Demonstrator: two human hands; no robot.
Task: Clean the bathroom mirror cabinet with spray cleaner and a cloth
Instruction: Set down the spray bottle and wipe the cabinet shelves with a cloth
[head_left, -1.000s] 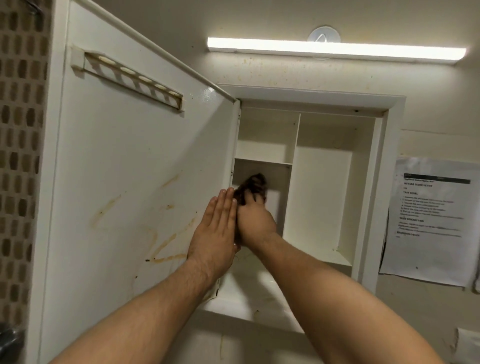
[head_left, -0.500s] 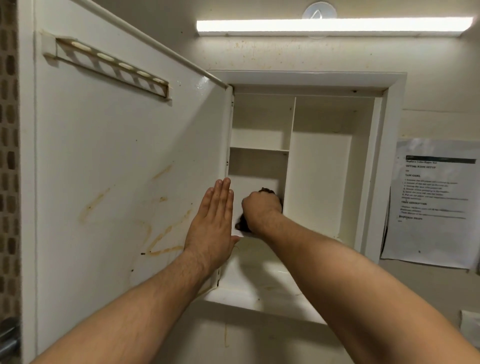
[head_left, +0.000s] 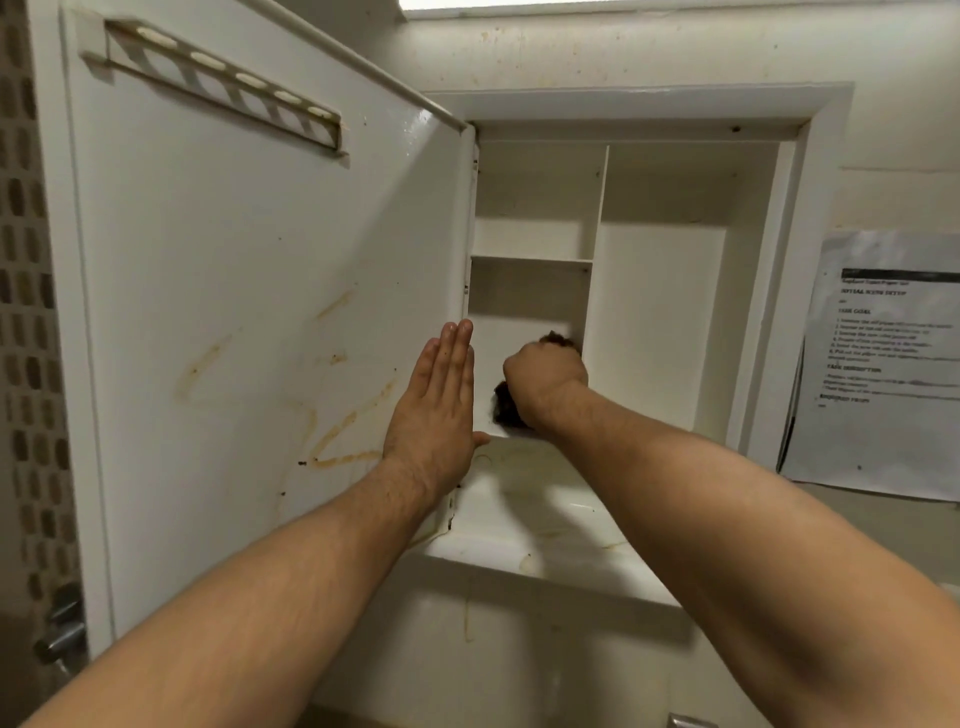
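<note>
The white cabinet (head_left: 769, 291) stands open, its door (head_left: 234, 312) swung out to the left and streaked with yellowish-brown stains. My left hand (head_left: 436, 405) lies flat, fingers together, against the door's inner face near the hinge edge. Inside the lower left compartment my right hand (head_left: 545, 376) is closed around a dark brown cloth (head_left: 505, 408), pressed against the vertical divider and back wall just above the bottom shelf (head_left: 545, 525). Most of the cloth is hidden behind my fist. No spray bottle is in view.
A slotted holder rail (head_left: 218, 78) is fixed high on the door. The bottom shelf carries faint yellow streaks. A printed paper sheet (head_left: 883, 364) hangs on the wall at the right. A metal fitting (head_left: 60, 634) sticks out at the lower left.
My right hand has carried the cloth down and to the right, from the compartment's back wall to the divider near the bottom shelf. My left hand has stayed on the door.
</note>
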